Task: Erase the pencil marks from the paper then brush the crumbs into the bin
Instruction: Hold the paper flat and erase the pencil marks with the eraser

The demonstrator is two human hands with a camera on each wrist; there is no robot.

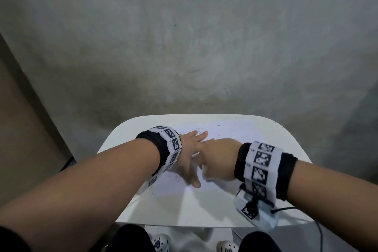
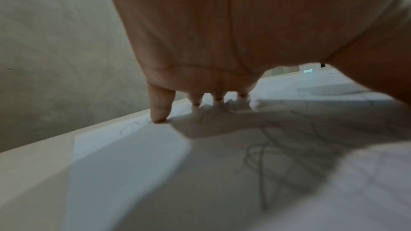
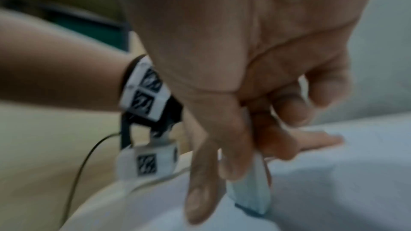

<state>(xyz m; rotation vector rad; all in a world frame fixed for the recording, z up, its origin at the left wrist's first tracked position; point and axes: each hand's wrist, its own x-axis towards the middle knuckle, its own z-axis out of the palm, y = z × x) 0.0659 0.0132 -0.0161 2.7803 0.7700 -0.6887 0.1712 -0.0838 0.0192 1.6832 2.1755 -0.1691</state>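
Two hands on paper (image 1: 229, 135): my left hand (image 1: 189, 155) flat, fingers spread, pins sheet at 10 o'clock; my right hand (image 3: 233, 111) pinches eraser (image 3: 253, 192), tip on sheet. Step: erasing. Pencil marks (image 2: 289, 155) remain, probably many; view blurred. Next: rub toward 9 o'clock. Bin unseen.

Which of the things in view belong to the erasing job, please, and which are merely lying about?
Job:
- eraser, pinched by right hand
- paper with pencil marks, held flat by left hand

Lying about:
- table
- cable
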